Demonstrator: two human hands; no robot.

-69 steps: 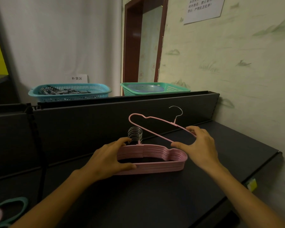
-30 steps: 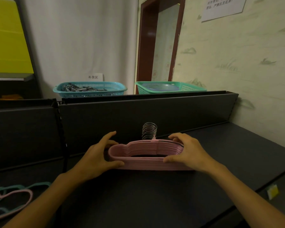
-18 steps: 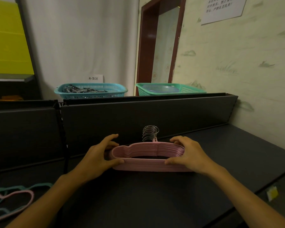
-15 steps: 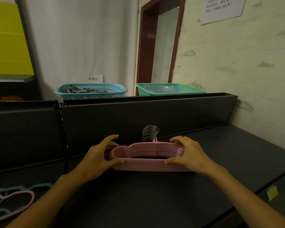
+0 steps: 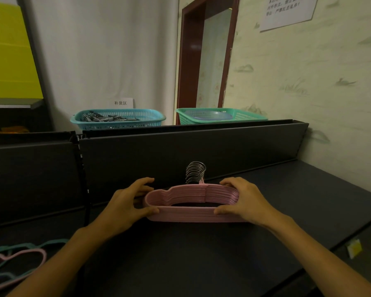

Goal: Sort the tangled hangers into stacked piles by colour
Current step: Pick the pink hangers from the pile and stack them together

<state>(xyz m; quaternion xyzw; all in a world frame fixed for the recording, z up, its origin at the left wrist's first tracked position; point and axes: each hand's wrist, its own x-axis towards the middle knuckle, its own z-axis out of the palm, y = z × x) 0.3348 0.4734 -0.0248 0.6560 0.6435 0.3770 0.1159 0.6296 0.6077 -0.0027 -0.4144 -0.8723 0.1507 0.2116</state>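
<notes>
Stack of pink plastic hangers (image 5: 193, 213) lies flat on the dark grey shelf top (image 5: 287, 200), metal hooks (image 5: 195, 172) bunched at the back panel. Left hand (image 5: 124, 207) grips its left end, right hand (image 5: 247, 202) its right end (fingers over far rim, thumbs on near edge). Loose teal and pink hangers (image 5: 15, 258) lie tangled, well apart at lower left.

One pink hanger stack (image 5: 193, 207), two baskets (image 5: 118, 120) (image 5: 221, 115), two hands (image 5: 124, 207) (image 5: 246, 202).
</notes>
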